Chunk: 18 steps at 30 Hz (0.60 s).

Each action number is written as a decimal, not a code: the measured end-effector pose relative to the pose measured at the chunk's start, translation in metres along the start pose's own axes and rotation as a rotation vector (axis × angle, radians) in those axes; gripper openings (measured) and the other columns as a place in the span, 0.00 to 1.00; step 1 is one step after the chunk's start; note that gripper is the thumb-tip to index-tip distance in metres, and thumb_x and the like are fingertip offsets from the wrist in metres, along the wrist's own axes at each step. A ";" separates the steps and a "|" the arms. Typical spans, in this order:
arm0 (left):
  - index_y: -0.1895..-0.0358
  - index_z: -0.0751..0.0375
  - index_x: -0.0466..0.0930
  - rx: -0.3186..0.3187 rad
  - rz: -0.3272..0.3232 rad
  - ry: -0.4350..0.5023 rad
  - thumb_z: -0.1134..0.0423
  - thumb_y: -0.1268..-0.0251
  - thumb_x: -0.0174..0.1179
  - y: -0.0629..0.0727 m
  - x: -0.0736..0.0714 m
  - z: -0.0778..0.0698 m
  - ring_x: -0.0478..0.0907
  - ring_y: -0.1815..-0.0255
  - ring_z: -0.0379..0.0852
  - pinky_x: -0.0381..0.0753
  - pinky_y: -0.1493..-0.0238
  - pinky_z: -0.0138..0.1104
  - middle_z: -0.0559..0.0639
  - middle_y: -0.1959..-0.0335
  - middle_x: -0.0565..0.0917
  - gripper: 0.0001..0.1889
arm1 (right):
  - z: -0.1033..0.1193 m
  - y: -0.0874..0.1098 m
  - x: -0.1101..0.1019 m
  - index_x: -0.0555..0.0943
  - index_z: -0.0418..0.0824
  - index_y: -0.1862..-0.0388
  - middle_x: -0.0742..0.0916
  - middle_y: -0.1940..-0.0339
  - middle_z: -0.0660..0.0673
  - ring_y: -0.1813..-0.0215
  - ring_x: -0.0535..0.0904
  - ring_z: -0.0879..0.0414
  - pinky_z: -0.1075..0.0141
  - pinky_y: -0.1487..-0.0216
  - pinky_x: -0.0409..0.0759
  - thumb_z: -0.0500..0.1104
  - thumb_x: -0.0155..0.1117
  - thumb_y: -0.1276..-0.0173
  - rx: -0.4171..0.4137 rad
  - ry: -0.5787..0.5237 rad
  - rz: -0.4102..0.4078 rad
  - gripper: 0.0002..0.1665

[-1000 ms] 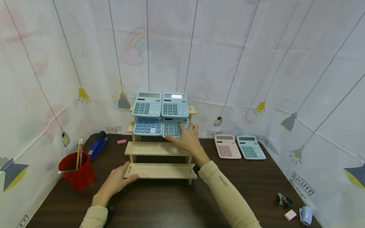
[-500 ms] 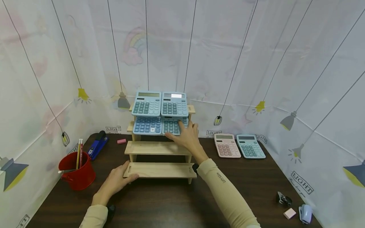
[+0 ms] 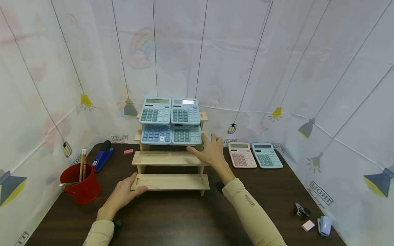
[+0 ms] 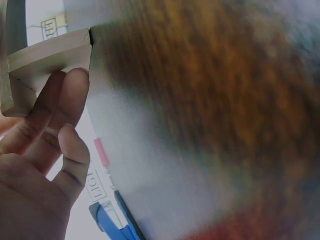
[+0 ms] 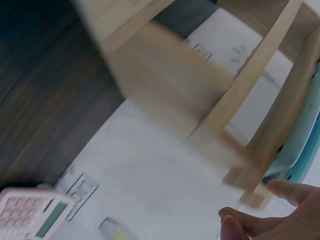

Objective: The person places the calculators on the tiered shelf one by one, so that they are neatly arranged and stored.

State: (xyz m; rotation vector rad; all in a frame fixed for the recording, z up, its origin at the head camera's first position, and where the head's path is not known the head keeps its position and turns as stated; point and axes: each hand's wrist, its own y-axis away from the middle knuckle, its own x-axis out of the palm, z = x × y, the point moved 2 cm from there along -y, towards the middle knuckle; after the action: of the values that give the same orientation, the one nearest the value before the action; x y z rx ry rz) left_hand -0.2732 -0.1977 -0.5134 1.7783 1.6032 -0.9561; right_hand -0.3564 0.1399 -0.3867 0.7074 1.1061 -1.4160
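A tiered wooden display rack [image 3: 172,182] stands on the dark table, with two pale blue calculators [image 3: 155,111] side by side on its top step. The step below bears a deeper blue calculator [image 3: 156,134] and a light blue calculator [image 3: 186,134], their upper parts hidden. My left hand [image 3: 120,195] grips the left end of the lowest step; in the left wrist view its fingers [image 4: 75,95] reach under the wood. Beside the right end of the second step from the top, my right hand [image 3: 212,152] holds nothing, fingers spread and relaxed, just off the light blue calculator.
A pink calculator [image 3: 242,155] and another light blue calculator [image 3: 267,155] lie right of the rack. At left are a red bucket [image 3: 81,186] with pencils, a blue stapler [image 3: 103,156] and a pink eraser [image 3: 128,151]. Small stationery, including a lilac stapler [image 3: 324,225], lies front right.
My right hand has slid the light blue calculator back on its step, let go of it and moved right. The left hand has stayed on the rack.
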 end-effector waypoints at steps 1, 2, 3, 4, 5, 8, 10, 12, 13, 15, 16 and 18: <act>0.23 0.71 0.56 0.000 -0.002 0.001 0.30 0.38 0.59 0.000 0.000 0.000 0.69 0.29 0.72 0.69 0.31 0.62 0.75 0.28 0.68 0.54 | -0.005 0.001 -0.002 0.58 0.49 0.18 0.62 0.22 0.28 0.26 0.57 0.30 0.35 0.27 0.59 0.81 0.56 0.41 0.007 0.001 0.001 0.61; 0.23 0.72 0.56 0.000 -0.002 0.000 0.30 0.38 0.59 0.000 -0.001 -0.001 0.69 0.29 0.72 0.69 0.31 0.62 0.76 0.28 0.68 0.54 | -0.010 0.002 -0.003 0.58 0.49 0.18 0.62 0.22 0.27 0.26 0.56 0.30 0.34 0.26 0.58 0.81 0.56 0.41 0.015 0.002 0.003 0.61; 0.23 0.72 0.56 0.000 -0.002 -0.001 0.31 0.37 0.59 0.001 -0.001 -0.001 0.68 0.29 0.72 0.69 0.31 0.62 0.76 0.28 0.68 0.54 | -0.016 0.003 -0.004 0.59 0.48 0.19 0.62 0.22 0.27 0.25 0.56 0.29 0.33 0.26 0.57 0.81 0.56 0.41 0.024 0.003 0.006 0.61; 0.23 0.72 0.55 0.000 -0.001 -0.004 0.31 0.37 0.59 0.001 -0.001 -0.001 0.68 0.29 0.72 0.69 0.31 0.62 0.76 0.29 0.68 0.54 | -0.022 0.004 -0.005 0.59 0.48 0.19 0.62 0.22 0.27 0.24 0.55 0.28 0.32 0.26 0.57 0.81 0.56 0.41 0.030 0.007 0.014 0.61; 0.23 0.72 0.55 -0.003 0.001 -0.005 0.31 0.37 0.59 0.001 -0.001 -0.001 0.68 0.29 0.72 0.69 0.31 0.62 0.76 0.29 0.68 0.54 | -0.028 0.004 -0.005 0.59 0.47 0.19 0.62 0.21 0.27 0.24 0.54 0.28 0.32 0.26 0.56 0.80 0.57 0.41 0.037 0.007 0.021 0.61; 0.23 0.72 0.56 -0.007 0.002 -0.013 0.31 0.37 0.59 0.002 -0.002 -0.002 0.69 0.29 0.72 0.69 0.31 0.62 0.76 0.29 0.68 0.54 | -0.047 0.008 -0.002 0.59 0.46 0.19 0.61 0.21 0.27 0.23 0.53 0.27 0.31 0.25 0.55 0.79 0.58 0.41 0.067 0.019 0.038 0.61; 0.23 0.72 0.56 -0.011 0.004 -0.015 0.31 0.37 0.59 0.002 -0.001 -0.001 0.68 0.29 0.72 0.69 0.30 0.62 0.76 0.29 0.68 0.54 | -0.062 0.010 0.000 0.59 0.45 0.19 0.60 0.21 0.27 0.23 0.53 0.27 0.30 0.26 0.56 0.78 0.59 0.40 0.088 0.018 0.048 0.60; 0.23 0.72 0.56 -0.017 0.006 -0.013 0.31 0.37 0.59 0.002 -0.001 -0.001 0.68 0.28 0.72 0.69 0.30 0.62 0.76 0.28 0.68 0.54 | -0.076 0.013 0.003 0.59 0.45 0.19 0.60 0.21 0.27 0.24 0.54 0.26 0.30 0.28 0.58 0.78 0.58 0.39 0.107 0.031 0.055 0.59; 0.23 0.71 0.56 -0.021 0.008 -0.011 0.31 0.37 0.59 0.003 -0.001 -0.001 0.68 0.28 0.72 0.69 0.30 0.62 0.76 0.28 0.67 0.54 | -0.083 0.014 0.003 0.58 0.46 0.19 0.60 0.21 0.26 0.24 0.54 0.25 0.29 0.29 0.59 0.78 0.58 0.39 0.118 0.042 0.060 0.59; 0.23 0.71 0.56 -0.024 0.011 -0.006 0.31 0.37 0.59 0.003 -0.001 -0.001 0.68 0.28 0.72 0.69 0.30 0.63 0.76 0.28 0.67 0.54 | -0.096 0.016 0.004 0.57 0.46 0.18 0.60 0.22 0.25 0.25 0.55 0.23 0.27 0.30 0.59 0.78 0.57 0.39 0.133 0.056 0.072 0.60; 0.23 0.71 0.56 -0.025 0.012 -0.003 0.30 0.38 0.59 0.003 -0.001 -0.001 0.68 0.28 0.72 0.69 0.31 0.63 0.76 0.28 0.67 0.54 | -0.103 0.017 0.003 0.57 0.45 0.18 0.61 0.22 0.24 0.26 0.56 0.22 0.27 0.31 0.60 0.78 0.57 0.39 0.137 0.065 0.075 0.60; 0.23 0.71 0.55 -0.026 0.014 0.003 0.30 0.38 0.59 0.002 -0.001 -0.001 0.68 0.28 0.72 0.68 0.30 0.63 0.76 0.28 0.67 0.54 | -0.114 0.018 0.002 0.57 0.44 0.18 0.62 0.23 0.23 0.26 0.55 0.19 0.25 0.31 0.58 0.78 0.58 0.38 0.154 0.071 0.088 0.60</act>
State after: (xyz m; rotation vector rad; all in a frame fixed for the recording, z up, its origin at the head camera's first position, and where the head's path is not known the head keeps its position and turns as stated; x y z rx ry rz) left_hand -0.2709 -0.1976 -0.5119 1.7716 1.5960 -0.9221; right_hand -0.3586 0.2449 -0.4349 0.9116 1.0150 -1.4208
